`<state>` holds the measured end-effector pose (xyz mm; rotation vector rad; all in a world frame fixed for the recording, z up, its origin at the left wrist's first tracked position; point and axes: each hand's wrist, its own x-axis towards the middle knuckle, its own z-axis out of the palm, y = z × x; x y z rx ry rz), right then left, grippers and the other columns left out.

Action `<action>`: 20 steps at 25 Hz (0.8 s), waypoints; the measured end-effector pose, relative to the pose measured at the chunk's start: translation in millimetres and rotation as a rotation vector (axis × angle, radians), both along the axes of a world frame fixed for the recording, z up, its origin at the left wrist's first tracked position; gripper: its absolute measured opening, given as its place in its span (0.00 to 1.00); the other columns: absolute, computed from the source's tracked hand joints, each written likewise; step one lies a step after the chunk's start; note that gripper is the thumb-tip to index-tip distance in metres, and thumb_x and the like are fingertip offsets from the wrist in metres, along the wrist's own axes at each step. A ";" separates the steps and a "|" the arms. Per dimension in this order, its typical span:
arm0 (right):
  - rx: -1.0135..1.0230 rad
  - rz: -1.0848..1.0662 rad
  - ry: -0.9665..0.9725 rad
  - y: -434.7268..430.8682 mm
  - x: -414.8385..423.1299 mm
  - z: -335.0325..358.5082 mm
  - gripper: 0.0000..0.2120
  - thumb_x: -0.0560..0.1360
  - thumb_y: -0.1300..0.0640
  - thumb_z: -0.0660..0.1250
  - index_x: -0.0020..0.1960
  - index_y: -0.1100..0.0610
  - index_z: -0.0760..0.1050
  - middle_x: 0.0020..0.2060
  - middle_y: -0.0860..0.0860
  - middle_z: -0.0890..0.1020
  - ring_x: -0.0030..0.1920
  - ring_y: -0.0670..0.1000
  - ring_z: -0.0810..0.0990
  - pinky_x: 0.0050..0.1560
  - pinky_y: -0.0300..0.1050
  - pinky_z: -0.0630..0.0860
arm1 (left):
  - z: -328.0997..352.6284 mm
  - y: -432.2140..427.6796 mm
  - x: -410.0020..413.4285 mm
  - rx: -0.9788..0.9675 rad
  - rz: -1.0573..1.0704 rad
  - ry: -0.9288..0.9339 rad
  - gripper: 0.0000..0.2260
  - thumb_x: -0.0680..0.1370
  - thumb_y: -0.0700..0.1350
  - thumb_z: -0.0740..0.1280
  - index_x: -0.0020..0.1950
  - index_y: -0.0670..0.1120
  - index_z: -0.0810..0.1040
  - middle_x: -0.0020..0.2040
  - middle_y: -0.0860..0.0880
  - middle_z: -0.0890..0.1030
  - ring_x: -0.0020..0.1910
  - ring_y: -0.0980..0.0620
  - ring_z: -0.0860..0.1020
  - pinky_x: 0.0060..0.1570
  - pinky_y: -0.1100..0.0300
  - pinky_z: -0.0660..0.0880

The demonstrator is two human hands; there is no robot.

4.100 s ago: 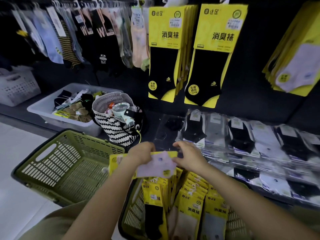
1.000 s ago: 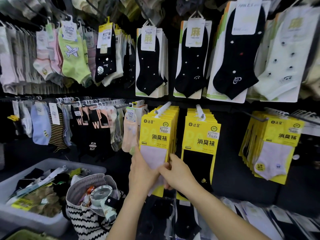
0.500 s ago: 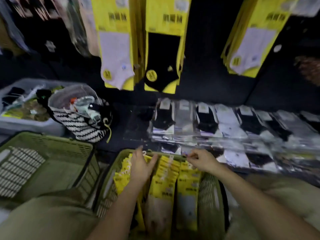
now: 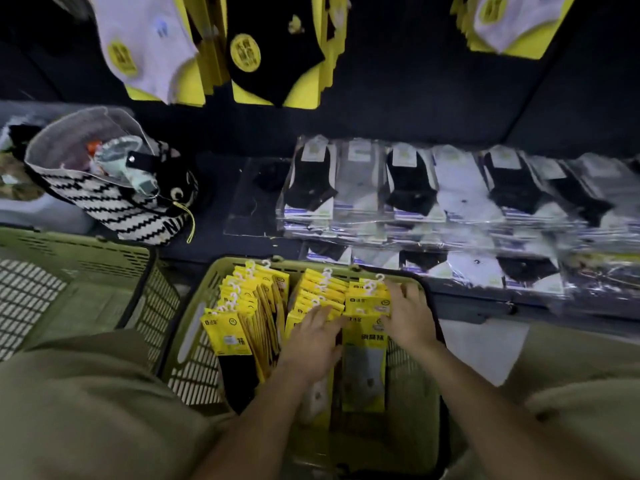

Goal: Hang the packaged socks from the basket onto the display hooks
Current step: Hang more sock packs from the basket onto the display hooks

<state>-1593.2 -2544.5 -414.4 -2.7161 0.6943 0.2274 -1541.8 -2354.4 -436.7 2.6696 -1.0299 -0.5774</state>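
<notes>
While the left hand (image 4: 311, 344) rests spread flat on the middle stack of packaged socks (image 4: 363, 362) in the basket (image 4: 194, 372) and the right hand (image 4: 410, 320) spreads over the right stack, neither gripping, a hasty lift may drag neighbours along: white hangers (image 4: 379, 279) crowd together at the basket's far end. Beyond the basket, hung packs (image 4: 152, 53) look tightly stacked already.
</notes>
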 end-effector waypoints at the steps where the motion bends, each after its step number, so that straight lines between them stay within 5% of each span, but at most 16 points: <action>1: -0.049 0.013 0.012 0.6 1.6 -2.5 0.36 0.71 0.51 0.70 0.73 0.52 0.56 0.65 0.57 0.65 0.65 0.59 0.65 0.59 0.51 0.70 | -4.2 -5.0 -3.3 0.059 -0.083 -0.012 0.23 0.78 0.50 0.60 0.72 0.57 0.59 0.78 0.49 0.49 0.77 0.45 0.46 0.72 0.42 0.53; 4: -0.178 0.063 0.013 0.3 5.7 -11.3 0.39 0.69 0.44 0.71 0.72 0.53 0.56 0.65 0.56 0.64 0.65 0.57 0.64 0.62 0.49 0.65 | -15.4 -5.5 -5.5 0.219 -0.202 -0.059 0.20 0.78 0.48 0.60 0.70 0.54 0.66 0.78 0.51 0.41 0.76 0.45 0.40 0.72 0.39 0.46; 11: -0.258 0.110 -0.006 -3.8 9.3 -27.2 0.44 0.63 0.39 0.74 0.69 0.57 0.59 0.60 0.55 0.68 0.60 0.56 0.67 0.61 0.47 0.64 | -8.7 17.0 10.2 0.227 -0.154 -0.107 0.15 0.79 0.44 0.57 0.66 0.47 0.70 0.78 0.54 0.42 0.77 0.47 0.43 0.71 0.43 0.56; 20: -0.349 0.175 -0.056 -1.5 2.7 -32.1 0.34 0.70 0.59 0.70 0.71 0.62 0.60 0.64 0.61 0.68 0.62 0.60 0.71 0.62 0.50 0.69 | -5.4 23.5 -0.7 0.153 -0.036 -0.059 0.15 0.79 0.44 0.58 0.66 0.48 0.69 0.78 0.51 0.45 0.77 0.47 0.43 0.69 0.44 0.59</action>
